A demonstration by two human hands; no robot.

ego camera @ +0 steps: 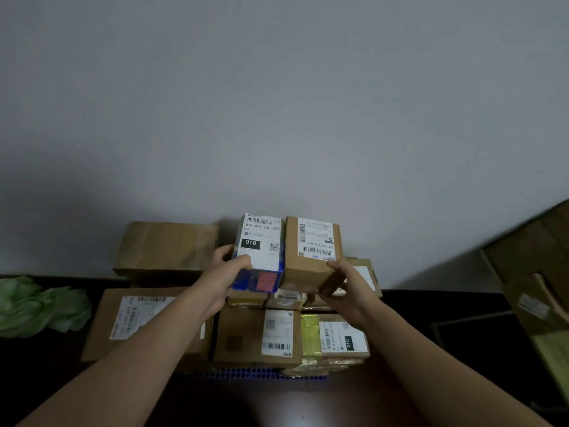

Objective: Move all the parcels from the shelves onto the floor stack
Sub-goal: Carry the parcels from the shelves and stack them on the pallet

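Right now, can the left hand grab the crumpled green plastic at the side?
Probably not yet. The left hand is gripping the blue parcel, so it is full. The crumpled green plastic lies uncovered off to its left, with nothing blocking the way.

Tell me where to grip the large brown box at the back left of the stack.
Probably both hands, one on each short end, coming from above: the large brown box is wide, lies flat, and its top and left end are free. Its right end is close to the blue parcel.
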